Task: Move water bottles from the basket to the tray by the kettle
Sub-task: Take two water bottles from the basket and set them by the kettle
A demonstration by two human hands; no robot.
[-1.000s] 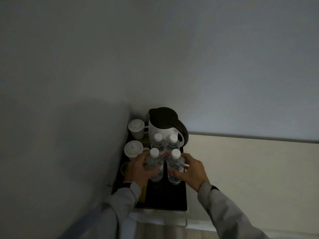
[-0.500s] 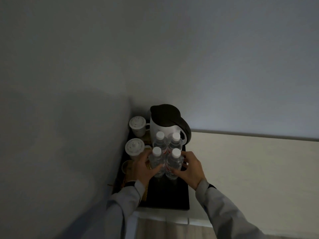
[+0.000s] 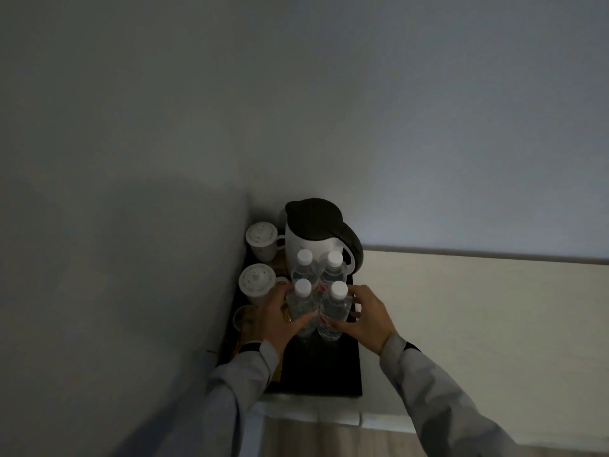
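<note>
Bottles on tray, four in all: clear plastic water bottles with white caps, standing upright in a two-by-two block on the black rectangular tray point(image 3: 324, 374). Back-left bottle point(image 3: 304, 263) and back-right bottle point(image 3: 333, 265) stand just in front of the white electric kettle with the dark lid point(image 3: 316, 225), at the tray's 12 o'clock end. Front-left bottle point(image 3: 302, 300) and front-right bottle point(image 3: 336, 303) stand close against them, toward 6 o'clock.

Left hand point(image 3: 275, 319) is wrapped around the front-left bottle, fingers curled on its side. Right hand point(image 3: 364, 319) grips the front-right bottle the same way, thumb on the near face. Both bottles look seated on the tray; light is poor, so base contact cannot be confirmed.

At the tray's 9 o'clock side: two white lidded mugs, the far mug point(image 3: 262, 240) and the near mug point(image 3: 257, 281), plus a small cup, partly hidden behind the left hand.

Basket is out of view, so whether any bottles are left in it cannot be told.

Judgement: task is late-stage. Four bottles delivered, the front pair being squared up against the back pair. Left to do: let go of both, then check the basket for more. Tray's 6 o'clock half is bare, with room for another row.
</note>
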